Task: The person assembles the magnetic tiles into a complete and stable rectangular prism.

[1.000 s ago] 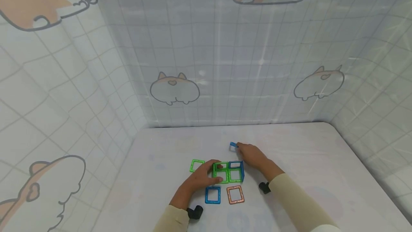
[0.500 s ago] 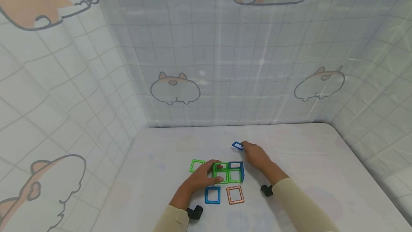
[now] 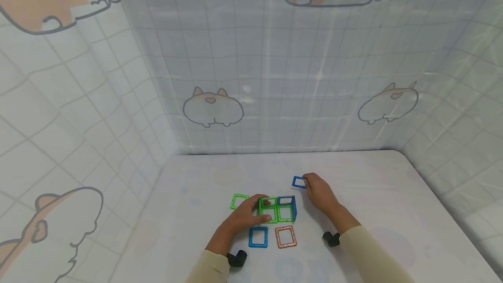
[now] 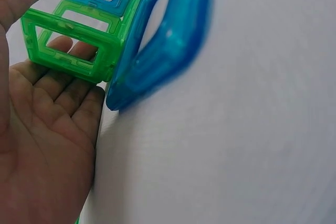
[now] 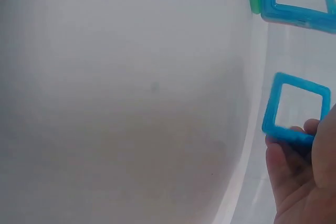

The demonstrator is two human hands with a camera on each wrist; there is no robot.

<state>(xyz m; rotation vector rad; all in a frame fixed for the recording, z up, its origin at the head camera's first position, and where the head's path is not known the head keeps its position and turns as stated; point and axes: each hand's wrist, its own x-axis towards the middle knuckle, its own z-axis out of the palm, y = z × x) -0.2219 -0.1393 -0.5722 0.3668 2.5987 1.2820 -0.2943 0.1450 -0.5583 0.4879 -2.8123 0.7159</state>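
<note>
My left hand (image 3: 243,215) grips the left end of a small box built of magnetic tiles (image 3: 277,214), thumb in front and fingers behind. Green tiles make up its front, and blue ones show at the top right and right side. In the left wrist view, the fingers lie against a green tile (image 4: 102,59) at the box's end. Behind and right of the box, my right hand (image 3: 320,193) pinches a square blue magnetic tile (image 5: 270,103) by its edge, held apart from the box. Part of that tile is hidden by the fingers.
A loose blue tile (image 3: 250,237) and an orange tile (image 3: 277,237) lie in front of the box. One loose green tile (image 3: 232,201) lies left, partly behind the left hand. Patterned curtain walls (image 3: 291,112) stand around the white table (image 3: 365,178).
My right hand has moved right and slightly nearer with the blue tile, which has turned to show its open square. The left hand and the box stay in place.
</note>
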